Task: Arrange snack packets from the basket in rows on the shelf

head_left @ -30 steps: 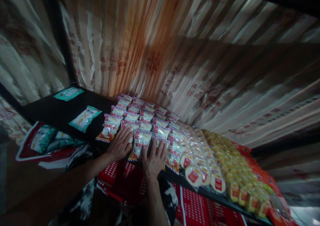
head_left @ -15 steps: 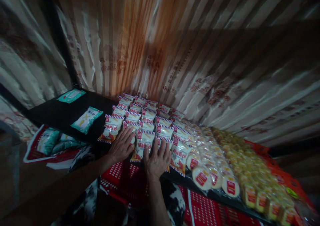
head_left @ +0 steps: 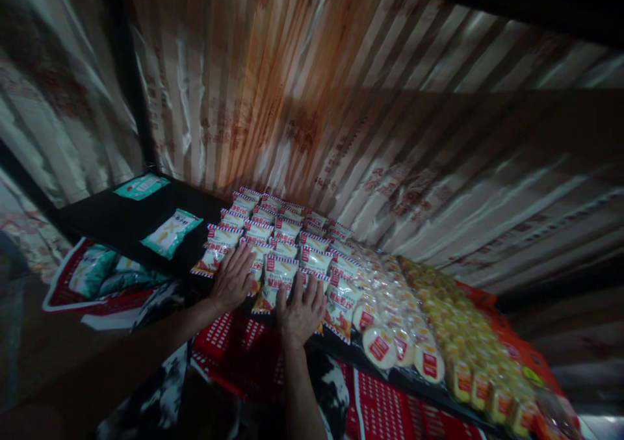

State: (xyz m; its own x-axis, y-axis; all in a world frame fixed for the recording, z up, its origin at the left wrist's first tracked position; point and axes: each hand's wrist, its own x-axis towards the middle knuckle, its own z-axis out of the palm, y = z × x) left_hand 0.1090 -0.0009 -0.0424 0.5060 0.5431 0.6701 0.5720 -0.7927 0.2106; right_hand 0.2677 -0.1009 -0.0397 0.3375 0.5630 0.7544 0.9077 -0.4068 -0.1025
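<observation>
My left hand (head_left: pixel 234 277) lies flat with fingers spread on the front row of red, white and blue striped snack packets (head_left: pixel 280 235) on a dark shelf (head_left: pixel 117 219). A little to its right, my right hand (head_left: pixel 301 310) also rests flat, fingers stretched out, on the front packets of the same block. A front packet (head_left: pixel 273 279) shows between the two hands. Neither hand grips anything. The packets lie in several overlapping rows reaching back to the wall.
Round white wrapped cakes (head_left: pixel 390 326) and yellow wrapped cakes (head_left: pixel 468 349) fill the shelf to the right. Two green packets (head_left: pixel 171 232) (head_left: pixel 141 186) lie apart at the left. A red crate (head_left: pixel 244 349) sits below the shelf. A corrugated wall (head_left: pixel 341 115) closes the back.
Both hands stay flat on the front packets and have barely shifted; only the head camera has moved slightly.
</observation>
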